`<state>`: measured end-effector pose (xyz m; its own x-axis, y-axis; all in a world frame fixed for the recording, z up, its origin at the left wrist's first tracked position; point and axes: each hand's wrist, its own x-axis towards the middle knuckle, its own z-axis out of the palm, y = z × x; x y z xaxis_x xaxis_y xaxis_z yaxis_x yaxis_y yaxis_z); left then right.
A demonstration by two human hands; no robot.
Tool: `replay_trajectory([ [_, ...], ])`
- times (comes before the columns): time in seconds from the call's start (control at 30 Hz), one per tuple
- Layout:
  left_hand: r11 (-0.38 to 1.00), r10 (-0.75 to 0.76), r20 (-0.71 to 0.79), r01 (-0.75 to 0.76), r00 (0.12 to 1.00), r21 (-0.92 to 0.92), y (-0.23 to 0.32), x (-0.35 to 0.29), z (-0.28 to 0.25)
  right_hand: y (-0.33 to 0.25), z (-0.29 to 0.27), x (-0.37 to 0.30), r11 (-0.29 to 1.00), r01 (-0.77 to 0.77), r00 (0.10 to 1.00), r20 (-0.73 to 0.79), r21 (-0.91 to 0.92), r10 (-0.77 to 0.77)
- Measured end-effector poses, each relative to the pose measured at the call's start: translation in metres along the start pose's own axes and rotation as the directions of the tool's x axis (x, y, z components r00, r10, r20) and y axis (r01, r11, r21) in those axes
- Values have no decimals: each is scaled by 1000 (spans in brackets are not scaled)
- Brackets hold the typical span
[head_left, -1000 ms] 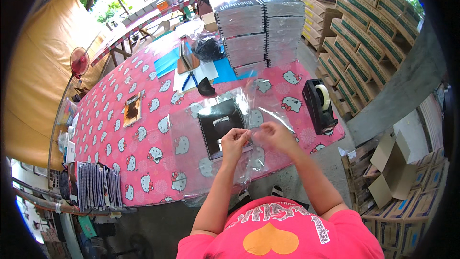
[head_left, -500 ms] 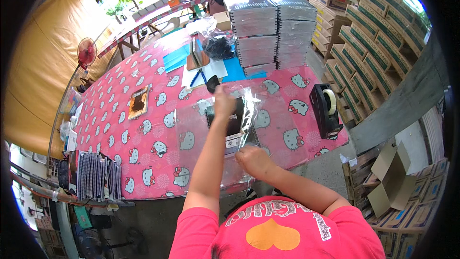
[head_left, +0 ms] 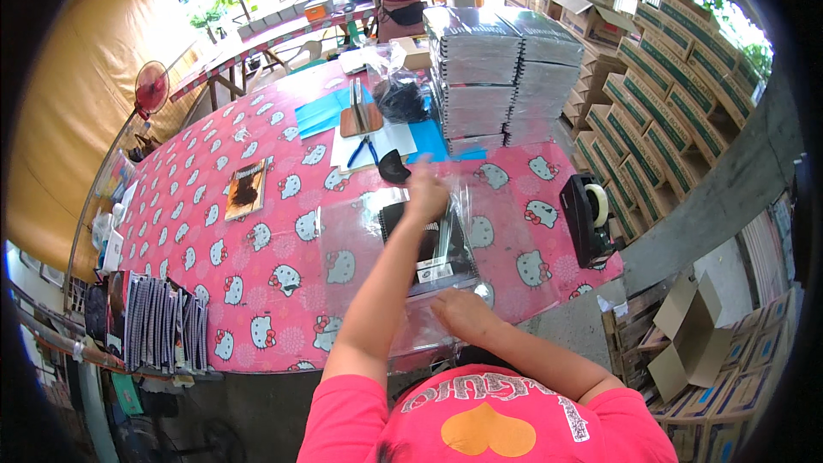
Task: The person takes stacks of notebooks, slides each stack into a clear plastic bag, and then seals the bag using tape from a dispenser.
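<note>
Lying just below the middle of the head view, a black spiral notebook is seen inside a clear plastic sleeve on the pink patterned tabletop; the book appears fully slipped in, so the bagging itself is judged done, while the open end of the sleeve near the lower centre of the frame is judged not yet closed. The left hand is held at the far end of the sleeve, above the notebook's top edge, its fingers bunched close together; whether plastic is pinched between them cannot be told because of blur. The right hand is laid flat on the near end of the sleeve, fingers spread and pressing the film down, nothing being gripped. At the right of the frame a black tape dispenser stands untouched, well apart from both hands. In the upper centre tall stacks of wrapped notebooks are piled, and at the lower left a row of unwrapped notebooks is stood on edge, so much work is judged to remain.
</note>
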<state>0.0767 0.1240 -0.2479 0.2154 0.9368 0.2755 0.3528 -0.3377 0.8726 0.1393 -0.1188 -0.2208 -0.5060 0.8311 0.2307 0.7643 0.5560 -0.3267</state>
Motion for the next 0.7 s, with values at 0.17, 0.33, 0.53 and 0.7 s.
replay_trajectory([
  [0.17,948,-315,-426,303,848,-98,-35,-41,-93,2,6,6,999,29,999,21,29,-30],
  [0.33,854,-481,-130,497,867,157,-14,-142,-40,10,22,0,999,24,980,197,33,-30],
  [0.53,902,-427,-93,432,899,33,-19,-152,-46,132,1,45,679,-392,755,-206,620,623],
  [0.7,911,-406,-52,400,912,-102,-37,-153,-50,141,37,69,637,-599,741,36,486,670],
])
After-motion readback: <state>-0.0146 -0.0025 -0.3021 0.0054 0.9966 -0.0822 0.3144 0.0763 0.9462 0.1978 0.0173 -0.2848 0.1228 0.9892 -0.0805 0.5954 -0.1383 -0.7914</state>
